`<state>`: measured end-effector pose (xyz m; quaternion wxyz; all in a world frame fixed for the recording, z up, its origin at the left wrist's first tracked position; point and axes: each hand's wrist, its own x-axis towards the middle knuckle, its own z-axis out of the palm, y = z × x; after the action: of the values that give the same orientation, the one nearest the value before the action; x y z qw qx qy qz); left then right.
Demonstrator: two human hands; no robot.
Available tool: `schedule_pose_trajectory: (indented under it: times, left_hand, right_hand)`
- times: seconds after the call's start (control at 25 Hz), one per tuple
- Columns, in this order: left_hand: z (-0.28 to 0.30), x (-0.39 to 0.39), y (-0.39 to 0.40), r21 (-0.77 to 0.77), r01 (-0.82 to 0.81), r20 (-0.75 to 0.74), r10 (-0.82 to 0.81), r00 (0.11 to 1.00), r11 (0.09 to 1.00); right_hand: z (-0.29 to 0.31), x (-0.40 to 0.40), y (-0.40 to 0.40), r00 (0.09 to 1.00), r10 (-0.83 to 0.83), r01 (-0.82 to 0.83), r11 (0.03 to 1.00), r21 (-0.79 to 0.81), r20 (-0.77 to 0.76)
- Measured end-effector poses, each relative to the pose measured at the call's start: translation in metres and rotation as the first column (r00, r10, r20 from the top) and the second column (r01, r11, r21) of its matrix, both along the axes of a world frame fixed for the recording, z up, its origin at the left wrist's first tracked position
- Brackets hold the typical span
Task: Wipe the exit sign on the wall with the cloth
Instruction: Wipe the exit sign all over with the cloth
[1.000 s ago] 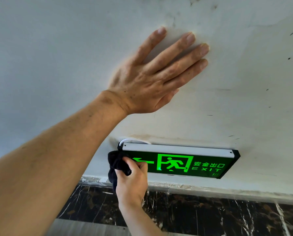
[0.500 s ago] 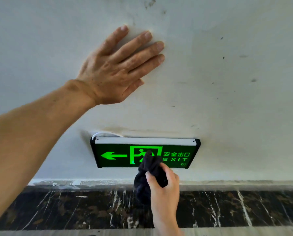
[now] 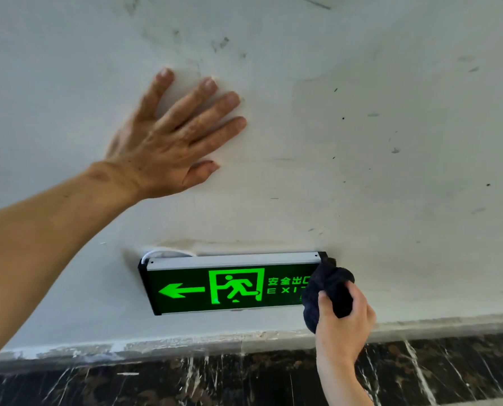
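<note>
A lit green exit sign [image 3: 215,288] with an arrow, a running figure and the word EXIT hangs low on the white wall [image 3: 390,171]. My right hand [image 3: 342,326] is shut on a dark cloth [image 3: 327,288], which presses against the sign's right end and hides its last letters. My left hand [image 3: 174,136] lies flat on the wall above the sign's left part, fingers spread, holding nothing.
A white cable [image 3: 168,254] loops out behind the sign's top left corner. Below the wall runs a dark marble skirting [image 3: 185,382] with white veins. The wall carries scuffs and small dark specks.
My right hand has carried the cloth along the sign from its left end, past the middle, to its right end. The view has shifted; my left hand stays flat on the wall.
</note>
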<state>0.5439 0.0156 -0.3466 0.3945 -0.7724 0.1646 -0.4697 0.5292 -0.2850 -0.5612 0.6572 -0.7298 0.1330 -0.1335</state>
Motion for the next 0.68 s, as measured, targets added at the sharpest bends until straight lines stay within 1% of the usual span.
schedule_pose_trajectory:
  times: [0.32,0.52,0.68]
  left_hand:
    - [0.0,0.0,-0.002,0.043,0.006,0.018,-0.007,1.0,0.999]
    - [0.0,-0.001,-0.003,0.039,0.004,0.001,-0.004,1.0,0.999]
    - [0.002,-0.004,-0.004,0.049,0.006,0.029,-0.007,1.0,0.999]
  right_hand:
    - [-0.018,-0.006,0.037,0.994,0.097,-0.092,0.99,-0.108,0.047]
    - [-0.025,-0.015,0.058,0.992,0.116,-0.112,0.99,-0.085,0.04]
    - [-0.026,-0.023,0.072,0.99,0.128,-0.122,0.987,-0.102,0.051]
